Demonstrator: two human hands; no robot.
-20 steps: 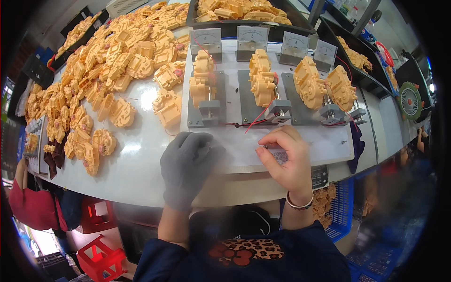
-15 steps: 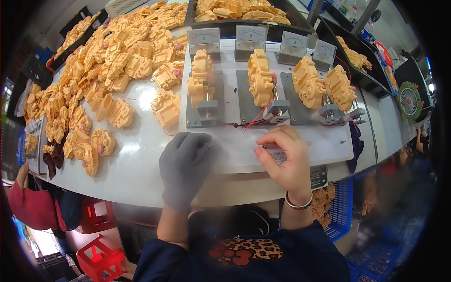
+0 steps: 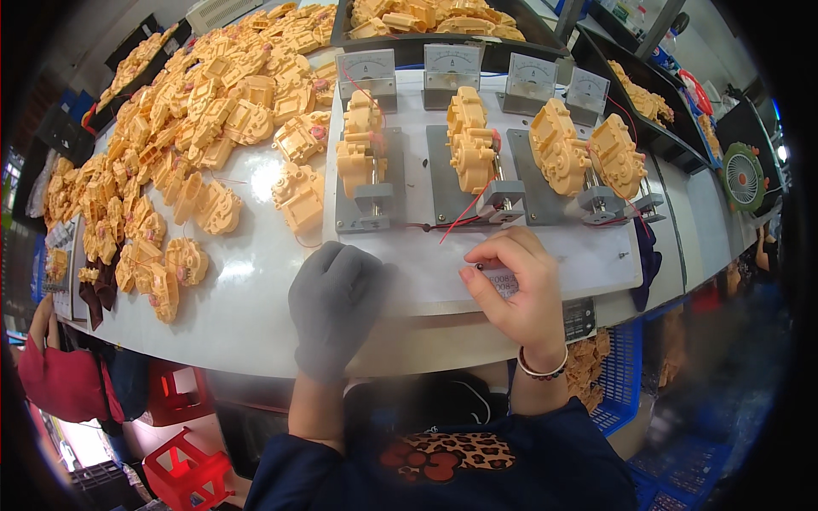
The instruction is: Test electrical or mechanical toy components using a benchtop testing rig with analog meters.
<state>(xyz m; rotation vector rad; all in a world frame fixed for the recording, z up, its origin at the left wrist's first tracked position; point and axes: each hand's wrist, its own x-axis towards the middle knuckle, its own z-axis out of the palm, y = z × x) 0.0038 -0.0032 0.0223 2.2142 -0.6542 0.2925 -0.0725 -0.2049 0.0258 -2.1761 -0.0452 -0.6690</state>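
My left hand [image 3: 334,298], in a grey glove, is curled closed over the near left edge of the white board [image 3: 409,294]. Whatever its fingers hold, if anything, is hidden. My bare right hand [image 3: 524,289] is curved over the same board, thumb and forefinger drawn together around a small dark thing [image 3: 480,266] too tiny to name. Just beyond it, a red wire [image 3: 464,210] leads to a grey metal fixture [image 3: 501,202]. Yellow plastic gearbox housings [image 3: 470,140] [image 3: 360,145] [image 3: 558,149] [image 3: 618,157] stand upright on the row of fixtures.
Analog panel meters [image 3: 368,77] line the board's far edge. A large heap of yellow housings [image 3: 213,111] covers the table's left, and black trays [image 3: 460,38] of them stand behind. A green fan [image 3: 743,179] is at the right. Below sit a blue basket [image 3: 626,366] and red stool [image 3: 183,468].
My left hand's fingers have curled further in. My right hand stays almost in place, and the view has shifted slightly.
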